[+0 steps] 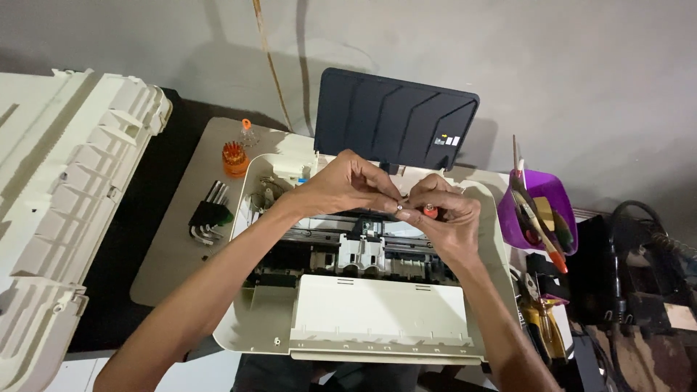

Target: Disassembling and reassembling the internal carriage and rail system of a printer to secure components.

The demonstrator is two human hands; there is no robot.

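Both hands up over the middle of the opened printer (268, 319), fingertips meeting. Right hand (444, 218) is curled, thumb and fingers pinching a small screwdriver (430, 211) w/ an orange-red handle; only a bit of handle shows past the fingers. Left hand (350, 185) is pinched too, fingertips pressed onto a tiny metal bit (400, 207) right at the driver's tip. Looks like the two are held nose to nose so the small part can be steadied against the tool, well above the mechanism and not down in it; can't tell if the bit is seated.

Just under the hands: the exposed carriage and roller area (361, 250), cover off, so there's open depth below the fingers. Printer's cream walls ring that opening on L and R, front panel (377, 316) closes it toward the person. Behind, the dark paper tray (392, 120) stands raised, a hard edge near the knuckles.

Outward, left: an orange bit holder (234, 158) and a folded set of hex keys (209, 216) lie on the grey mat (163, 268), near but apart from the printer, within reach of the left arm. Further left a big cream housing panel (65, 210) sits well apart, ribs up.

Right side is tighter: purple tub (563, 196) w/ brushes and tools just beside the printer, yellow-handled pliers (544, 319) and black cables below it.
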